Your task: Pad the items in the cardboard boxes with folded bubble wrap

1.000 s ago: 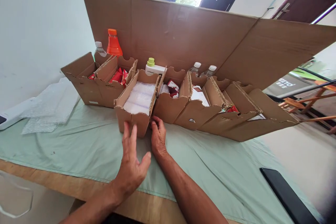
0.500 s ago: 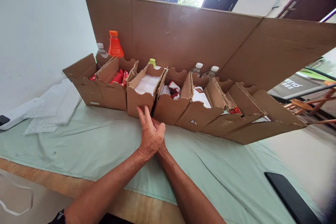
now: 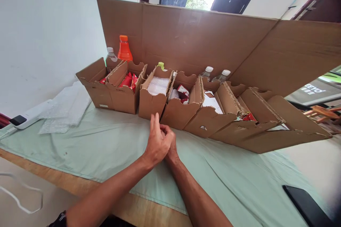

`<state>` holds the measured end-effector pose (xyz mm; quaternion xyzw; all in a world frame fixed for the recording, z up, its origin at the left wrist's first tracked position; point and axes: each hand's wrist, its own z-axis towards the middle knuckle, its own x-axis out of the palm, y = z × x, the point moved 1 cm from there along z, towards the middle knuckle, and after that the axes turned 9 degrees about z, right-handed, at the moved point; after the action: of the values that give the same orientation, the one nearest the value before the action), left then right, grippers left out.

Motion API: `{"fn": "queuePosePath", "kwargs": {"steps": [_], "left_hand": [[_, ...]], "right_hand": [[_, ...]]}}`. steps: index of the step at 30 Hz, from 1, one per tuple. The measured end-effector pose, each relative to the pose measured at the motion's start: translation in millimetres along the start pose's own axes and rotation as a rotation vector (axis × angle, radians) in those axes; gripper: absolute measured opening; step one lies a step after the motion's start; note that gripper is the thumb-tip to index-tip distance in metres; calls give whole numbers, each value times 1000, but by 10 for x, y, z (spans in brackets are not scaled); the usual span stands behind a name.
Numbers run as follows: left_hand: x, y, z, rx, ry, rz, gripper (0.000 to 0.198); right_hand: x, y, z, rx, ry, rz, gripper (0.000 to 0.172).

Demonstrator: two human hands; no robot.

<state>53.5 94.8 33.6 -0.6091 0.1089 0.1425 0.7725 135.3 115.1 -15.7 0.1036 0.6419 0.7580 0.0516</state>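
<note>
My left hand [image 3: 157, 142] is in front of the row of cardboard bins, its fingers stretched out together and pointing at the bins. Pressed against its inner side is my right hand [image 3: 172, 148], mostly covered by the left; its visible fingers look bent, and whether it holds anything is hidden. Nearest the fingertips stands a cardboard bin [image 3: 151, 104] with bubble wrap [image 3: 159, 85] inside. The bin to its right contains a dark red and white package [image 3: 183, 93]. Red packets [image 3: 129, 80] lie in a bin further left.
A tall cardboard panel [image 3: 202, 39] rises behind the bins. Before it stand an orange-red bottle [image 3: 124, 50] and several clear bottles with white caps. Bubble wrap sheets [image 3: 64, 108] and a white device [image 3: 30, 114] lie left on the green cloth [image 3: 106, 149]. A black flat object [image 3: 306, 204] is at right.
The view has shifted so the bins appear further right. My hands have drawn slightly back from the bin front, staying pressed together, and the right hand's fingers show more.
</note>
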Motion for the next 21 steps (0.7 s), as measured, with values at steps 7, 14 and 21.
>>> {"fn": "queuePosePath", "kwargs": {"steps": [7,14,21], "left_hand": [[-1273,527,-756,-52,-97,350,48],[-1528,1025,-1168,31,-339,483,38],[-1610,982,-1187,-102,-420,161,61]], "right_hand": [[411,696,48,-113,232,-128,43],[1344,1088,928,-300,320,-617,51],[1178,1142,297,-335,363,-615,25]]}}
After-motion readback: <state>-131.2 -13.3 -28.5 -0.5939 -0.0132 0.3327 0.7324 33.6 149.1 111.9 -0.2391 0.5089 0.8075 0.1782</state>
